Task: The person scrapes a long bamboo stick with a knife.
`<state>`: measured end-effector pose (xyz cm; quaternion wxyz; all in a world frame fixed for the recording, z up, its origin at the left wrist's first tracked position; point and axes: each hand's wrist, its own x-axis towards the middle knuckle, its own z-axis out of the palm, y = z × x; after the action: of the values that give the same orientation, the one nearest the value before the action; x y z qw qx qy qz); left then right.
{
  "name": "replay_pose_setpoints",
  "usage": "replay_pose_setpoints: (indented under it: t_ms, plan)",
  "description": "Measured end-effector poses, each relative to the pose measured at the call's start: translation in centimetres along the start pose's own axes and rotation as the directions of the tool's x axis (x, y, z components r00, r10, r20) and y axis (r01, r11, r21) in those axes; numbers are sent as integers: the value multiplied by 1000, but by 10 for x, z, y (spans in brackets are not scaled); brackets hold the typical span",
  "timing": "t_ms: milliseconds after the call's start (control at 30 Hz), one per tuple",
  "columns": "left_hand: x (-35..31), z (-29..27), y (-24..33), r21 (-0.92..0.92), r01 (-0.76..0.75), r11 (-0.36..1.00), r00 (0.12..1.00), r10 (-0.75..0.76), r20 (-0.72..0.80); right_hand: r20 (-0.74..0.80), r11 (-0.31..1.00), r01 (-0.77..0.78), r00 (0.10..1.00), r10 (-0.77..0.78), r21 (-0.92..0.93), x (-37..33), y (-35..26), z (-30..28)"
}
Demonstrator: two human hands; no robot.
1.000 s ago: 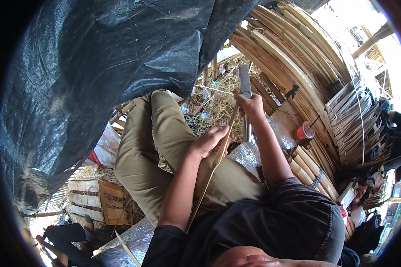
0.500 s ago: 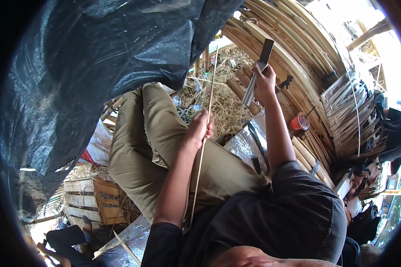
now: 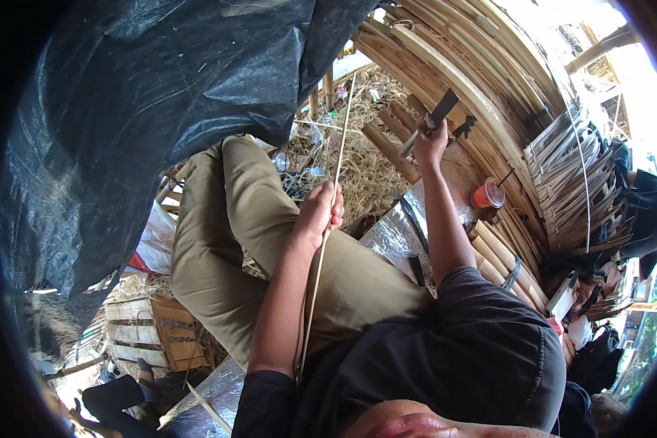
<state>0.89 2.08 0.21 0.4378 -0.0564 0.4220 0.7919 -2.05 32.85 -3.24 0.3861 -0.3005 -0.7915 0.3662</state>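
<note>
My left hand [image 3: 318,214] is closed round a long, thin bamboo strip [image 3: 343,142] above my thigh. The strip runs from beside my left forearm up past the hand, tilted slightly right at its far end. Farther off to the right, my right hand [image 3: 431,144] grips a knife [image 3: 443,106] with a broad, dark, square-ended blade. Its blade points up and right, and a grey handle end shows on the other side of my fingers. Knife and strip are apart.
Stacked bamboo slats [image 3: 482,95] curve along the right, with a red cup [image 3: 488,194] beside them. Dark plastic sheeting [image 3: 160,95] hangs at left. Shavings [image 3: 365,168] litter the ground. A wooden crate [image 3: 157,332] stands lower left, near another person's legs [image 3: 120,398].
My right hand has moved slightly away from me, and the knife has turned so its blade leans farther right. My left hand and the bamboo strip have shifted slightly left in view.
</note>
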Motion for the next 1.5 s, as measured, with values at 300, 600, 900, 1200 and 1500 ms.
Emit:
replay_pose_setpoints:
  t_ms: [300,600,900,1200,1500]
  plan:
    - [3,1,0,-4,20,1000,1000,-20,-22,34,995,6,999,-10,102,-7,7,10]
    - [2,1,2,5,10,1000,1000,-10,-29,118,994,-77,991,67,83,-15,48,26]
    - [7,3,-4,96,28,995,999,-26,-24,230,934,-130,972,54,334,9,62,34]
    - [14,9,-6,200,229,953,972,-236,9,677,969,-206,734,60,138,32,-31,12]
    - [35,5,-10,277,470,838,860,-506,71,623,934,-223,698,352,-278,66,-3,-6]
